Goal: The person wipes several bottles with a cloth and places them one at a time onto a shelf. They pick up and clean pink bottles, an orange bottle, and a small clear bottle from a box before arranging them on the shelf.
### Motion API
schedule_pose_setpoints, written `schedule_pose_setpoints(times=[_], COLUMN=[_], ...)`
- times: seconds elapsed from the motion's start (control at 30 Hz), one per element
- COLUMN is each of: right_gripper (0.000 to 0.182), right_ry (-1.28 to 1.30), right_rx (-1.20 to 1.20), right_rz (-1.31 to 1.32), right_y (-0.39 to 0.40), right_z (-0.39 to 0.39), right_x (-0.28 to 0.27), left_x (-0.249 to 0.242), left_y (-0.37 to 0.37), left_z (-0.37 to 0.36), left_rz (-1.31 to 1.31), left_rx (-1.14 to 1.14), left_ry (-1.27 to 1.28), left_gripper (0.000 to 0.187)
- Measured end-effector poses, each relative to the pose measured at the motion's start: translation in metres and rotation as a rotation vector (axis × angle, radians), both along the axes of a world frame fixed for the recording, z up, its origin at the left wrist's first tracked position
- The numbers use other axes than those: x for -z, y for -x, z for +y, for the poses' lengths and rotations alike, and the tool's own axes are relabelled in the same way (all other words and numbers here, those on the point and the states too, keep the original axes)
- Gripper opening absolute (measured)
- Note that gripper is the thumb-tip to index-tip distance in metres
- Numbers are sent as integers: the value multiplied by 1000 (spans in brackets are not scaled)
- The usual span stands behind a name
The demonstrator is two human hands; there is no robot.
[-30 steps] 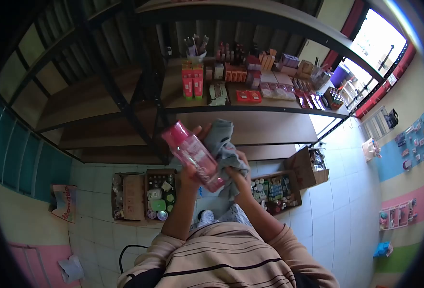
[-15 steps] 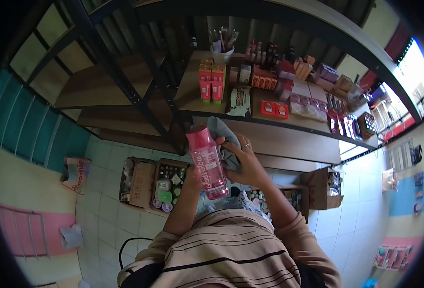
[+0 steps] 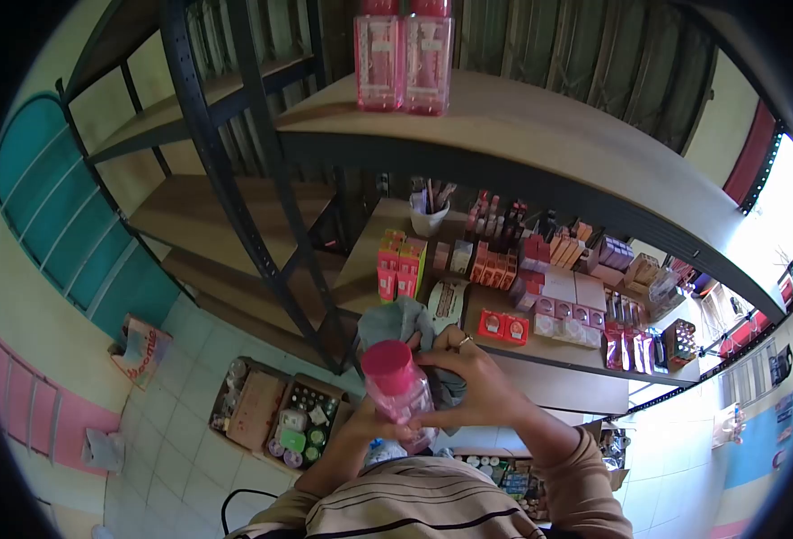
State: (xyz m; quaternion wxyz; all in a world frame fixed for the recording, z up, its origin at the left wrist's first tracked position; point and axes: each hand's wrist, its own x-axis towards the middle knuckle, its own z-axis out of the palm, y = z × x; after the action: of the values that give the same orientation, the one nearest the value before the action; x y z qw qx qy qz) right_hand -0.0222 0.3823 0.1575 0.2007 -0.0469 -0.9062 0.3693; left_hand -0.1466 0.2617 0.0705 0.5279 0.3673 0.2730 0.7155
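A pink bottle with a darker pink cap [image 3: 387, 361] is held upright in front of my body, its cap toward me. My left hand [image 3: 375, 428] is wrapped around the lower part of the bottle. A grey cloth [image 3: 394, 322] is bunched behind and beside the bottle. My right hand [image 3: 479, 386], with a ring on one finger, grips the cloth and presses it to the bottle's right side. Some of its fingers are hidden by the cloth. Two similar pink bottles [image 3: 403, 65] stand side by side on the upper shelf [image 3: 522, 112].
Below, a shelf holds pink-and-green boxes [image 3: 400, 266], a white cup of brushes [image 3: 429, 217], red compacts [image 3: 504, 327] and several cosmetics boxes. Dark metal posts [image 3: 226, 180] rise at left. Open cartons of bottles [image 3: 302, 422] sit on the tiled floor [image 3: 176, 449].
The view has tilted up, bringing the upper shelf and its two bottles into sight. The held bottle has turned from label-facing to cap toward me, and the cloth has shifted around it.
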Motion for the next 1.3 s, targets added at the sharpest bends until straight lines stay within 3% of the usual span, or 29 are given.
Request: schedule_pose_setpoints(times=[0.17,0.23,0.3,0.37,0.47,0.53,0.63,0.67,0.7,0.8,0.9,0.93,1.07,1.2,1.3], right_gripper=[70,69,69,68,67,64,71,73,72,73,79,81,81,84,83], right_ry=[-56,-204,-253,-233,-3,-191,-152,-232,-255,-344,-139,-118,-119,-35,238], right_rx=[-171,-266,-316,-319,-311,-296,295,605,428,556,493,478,496,414,302], right_rz=[-18,-16,-81,-215,24,246,500,446,538,364,288,232,174,133,114], right_y=[9,21,23,18,6,-3,-18,-23,-9,18,48,56,91,100,93], right_z=[2,3,-2,-8,-4,12,57,86,103,156,203,220,242,240,253], right_x=[-43,-56,-64,-79,-101,-148,-189,-217,-241,-270,-263,-259,-244,-238,-229], left_x=[-4,-23,-32,-41,-46,-35,-22,-24,-21,-12,-9,19,-7,43,15], left_y=[12,37,46,38,27,47,72,76,82,85,82,91,79,101,95], left_z=[-2,24,30,30,21,17,1,-3,-6,-11,-13,-13,-16,-21,-16], left_rz=[203,124,56,15,-66,-105,-195,-195,-197,-226,-216,-183,-285,-447,-351], left_rx=[152,563,590,236,-304,-564,-857,-867,-873,-899,-897,-1032,-881,-950,-967], left_ry=[-9,-337,-477,-459,-402,-346,-271,-316,-327,-281,-292,-235,-139,-140,-198], left_gripper=[87,90,92,94,97,90,74,61,60,60,60,59,58,57,56])
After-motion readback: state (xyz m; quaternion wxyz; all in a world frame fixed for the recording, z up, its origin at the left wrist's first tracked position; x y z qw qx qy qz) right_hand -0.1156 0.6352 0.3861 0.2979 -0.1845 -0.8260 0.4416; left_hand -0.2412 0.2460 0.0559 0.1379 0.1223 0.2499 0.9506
